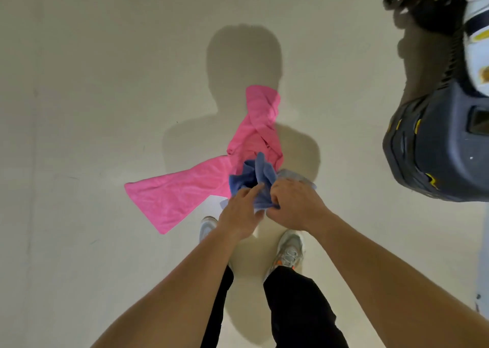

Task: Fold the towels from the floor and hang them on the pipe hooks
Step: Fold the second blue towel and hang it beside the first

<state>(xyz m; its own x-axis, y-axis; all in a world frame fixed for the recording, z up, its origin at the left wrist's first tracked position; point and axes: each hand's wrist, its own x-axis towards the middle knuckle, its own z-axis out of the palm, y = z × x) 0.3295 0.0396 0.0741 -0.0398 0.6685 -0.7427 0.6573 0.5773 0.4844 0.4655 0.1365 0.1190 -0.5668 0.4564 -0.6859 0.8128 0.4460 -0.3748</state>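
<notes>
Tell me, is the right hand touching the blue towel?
Touching. The head view shows the right hand with its fingers curled into the bunched blue towel, with no gap between them.

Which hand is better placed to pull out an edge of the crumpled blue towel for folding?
Left, probably. The left hand has straight fingers lying on the crumpled blue towel, while the right hand is clenched round the bunch.
</notes>
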